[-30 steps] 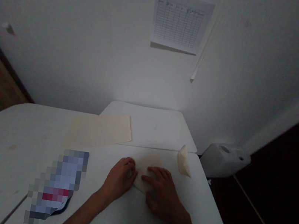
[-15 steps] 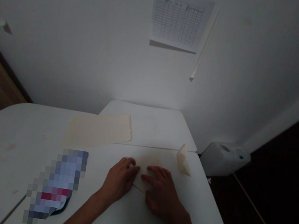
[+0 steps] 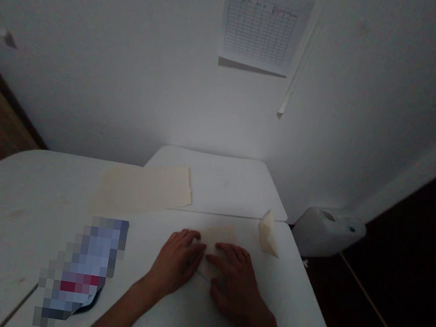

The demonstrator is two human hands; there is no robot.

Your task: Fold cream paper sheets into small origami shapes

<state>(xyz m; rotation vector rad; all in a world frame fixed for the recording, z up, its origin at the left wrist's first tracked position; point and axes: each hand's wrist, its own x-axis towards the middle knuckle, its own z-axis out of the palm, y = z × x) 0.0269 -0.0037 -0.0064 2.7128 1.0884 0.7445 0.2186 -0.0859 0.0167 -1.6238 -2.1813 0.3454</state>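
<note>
A small cream sheet of paper [image 3: 217,234] lies on the white table between my hands. At its left edge is my left hand [image 3: 179,261], fingers curled and thumb drawn in against the paper. My right hand [image 3: 235,281] rests on the paper's right part, its fingers stretched out and apart. Both palms face down, and the hands cover much of the sheet. Just beyond my right hand stands a folded cream paper piece [image 3: 268,235], pointed at its ends.
Larger cream sheets [image 3: 142,190] lie at the back left of the white table [image 3: 162,319]. A pixelated flat object [image 3: 86,264] lies left of my arms. A printed chart [image 3: 263,28] hangs on the wall. A white plastic container [image 3: 326,234] stands beyond the right edge.
My left hand has shifted very slightly to the right along the paper. The right hand and the other things look almost the same.
</note>
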